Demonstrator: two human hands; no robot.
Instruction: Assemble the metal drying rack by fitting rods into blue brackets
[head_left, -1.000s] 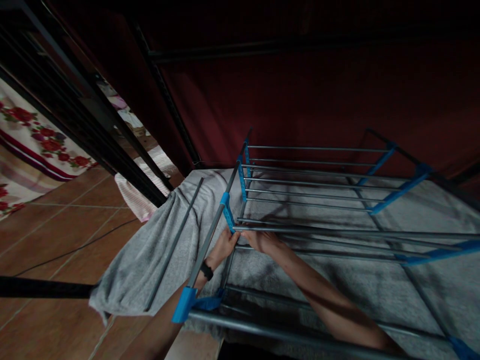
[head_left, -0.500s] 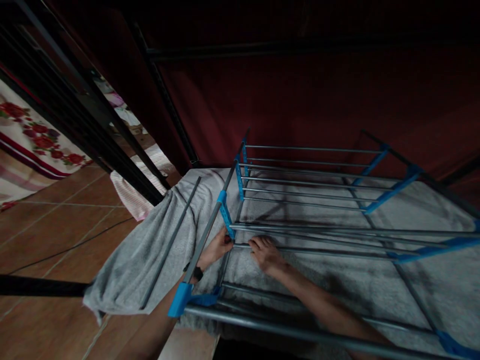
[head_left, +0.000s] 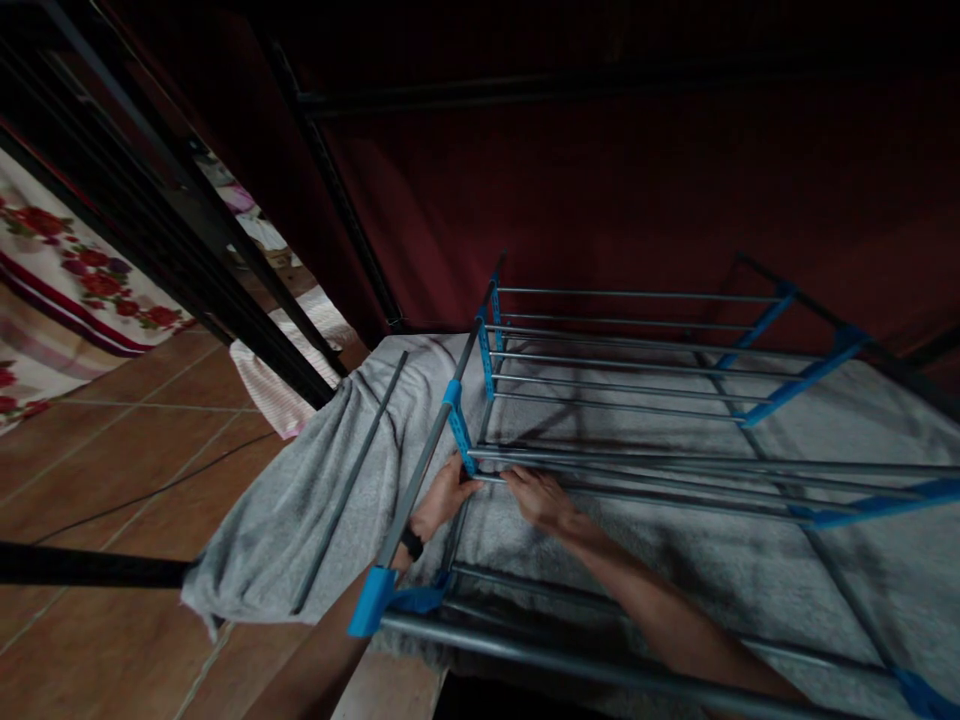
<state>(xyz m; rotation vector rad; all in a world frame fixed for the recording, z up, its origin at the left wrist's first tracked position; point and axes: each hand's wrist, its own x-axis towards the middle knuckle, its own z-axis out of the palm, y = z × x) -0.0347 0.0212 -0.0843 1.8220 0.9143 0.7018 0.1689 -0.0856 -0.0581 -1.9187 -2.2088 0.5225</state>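
A rack of grey metal tubes and blue plastic brackets lies on a grey towel (head_left: 259,560). My left hand (head_left: 444,500), with a dark band on its wrist, reaches past a side pole (head_left: 409,490). Its fingers close around the lower end of a blue bracket (head_left: 460,432). Just to the right, my right hand (head_left: 541,500) grips a horizontal metal tube (head_left: 675,497) close to where it meets that bracket; the fingertips are partly hidden. Further tubes (head_left: 637,456) run right above it to another blue bracket (head_left: 885,503).
One loose metal tube (head_left: 351,480) lies on the towel left of the rack. A blue corner piece (head_left: 373,600) and a thick front tube (head_left: 570,655) stand closest to me. Dark red cloth (head_left: 600,200) hangs behind, and black metal posts (head_left: 247,270) rise at left above the tiled floor (head_left: 142,490).
Everything sits slightly further right in view as the camera shifts. My left thumb has come forward along the bracket's lower end, and both hands stay at the same joint.
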